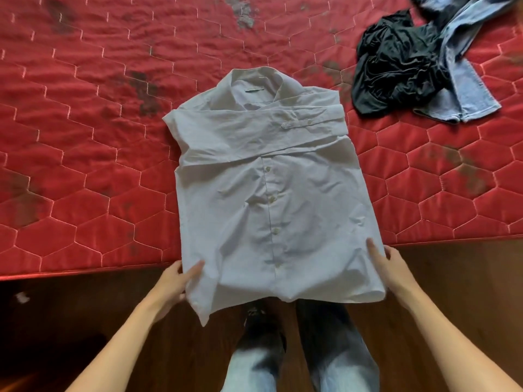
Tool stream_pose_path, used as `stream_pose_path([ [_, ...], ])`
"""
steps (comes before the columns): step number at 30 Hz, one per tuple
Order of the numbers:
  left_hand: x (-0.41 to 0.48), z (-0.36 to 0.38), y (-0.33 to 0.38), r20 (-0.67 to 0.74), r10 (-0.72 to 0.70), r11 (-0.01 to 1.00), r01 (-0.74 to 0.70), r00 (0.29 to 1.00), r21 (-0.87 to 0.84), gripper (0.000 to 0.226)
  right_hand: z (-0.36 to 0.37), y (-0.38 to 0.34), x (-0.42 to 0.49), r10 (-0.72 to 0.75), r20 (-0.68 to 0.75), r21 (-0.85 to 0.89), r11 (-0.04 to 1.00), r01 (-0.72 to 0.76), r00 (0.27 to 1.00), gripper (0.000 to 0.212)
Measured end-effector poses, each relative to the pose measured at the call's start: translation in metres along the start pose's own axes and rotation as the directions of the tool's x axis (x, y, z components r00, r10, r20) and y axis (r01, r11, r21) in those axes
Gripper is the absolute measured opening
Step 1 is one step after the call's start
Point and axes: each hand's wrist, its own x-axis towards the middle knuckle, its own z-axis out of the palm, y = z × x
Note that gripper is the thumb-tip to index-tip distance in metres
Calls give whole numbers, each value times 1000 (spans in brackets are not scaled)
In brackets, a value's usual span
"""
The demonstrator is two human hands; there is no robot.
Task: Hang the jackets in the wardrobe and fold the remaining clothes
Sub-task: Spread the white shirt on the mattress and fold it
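left hand (175,281) pinches white shirt (271,199) hem | right hand (393,267) grips hem | on red mattress (85,137)

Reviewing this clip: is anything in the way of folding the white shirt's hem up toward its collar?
Nothing visible. The left hand and right hand grip the hem corners of the white shirt. The black garment and jeans lie apart, to its right.

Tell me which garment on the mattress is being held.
The white shirt, its hem gripped by the left hand and right hand; the black garment and blue jeans lie untouched.
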Motion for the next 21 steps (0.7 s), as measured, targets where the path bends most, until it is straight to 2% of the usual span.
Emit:
stream_pose_path([
  [2, -2, 2, -10, 83, -54, 998, 50, 995, 48, 48, 7, 7, 1, 47, 67, -125, 991, -38, 997, 86],
  [3, -2, 2, -15, 91, -70, 995, 62, 993, 82, 50, 9, 13, 3, 57, 72, -182, 982, -43, 996, 93],
  [6, -2, 1, -25, 54, -77, 990, 70, 996, 122, 39, 11, 25, 7, 53, -41, -243, 968, -61, 998, 79],
  [9, -5, -6, -28, 25, -91, 994, 89, 996, 63, 31, 5, 27, 7, 40, -126, -221, 973, -68, 991, 57],
  [11, -9, -10, -26, 28, -103, 995, 103, 994, 4, 34, -2, 30, 8, 76, -135, -124, 988, -93, 988, 46],
  [13, -12, -13, -22, 30, -113, 991, 115, 993, -69, 35, -10, 29, 8, 128, -95, 41, 991, -125, 987, 42],
  [15, -17, -13, -12, 52, -98, 981, 105, 994, -166, 31, -16, 17, 4, 140, -51, 214, 969, -126, 989, 53],
  [18, -21, -9, 15, 24, -28, 976, 33, 999, -214, 31, -22, -20, -1, 54, -4, 370, 928, -49, 999, 63],
  [21, -17, -14, 53, -75, 66, 961, -84, 995, -265, 65, -24, -63, 6, -34, 80, 444, 896, -5, 996, 49],
])
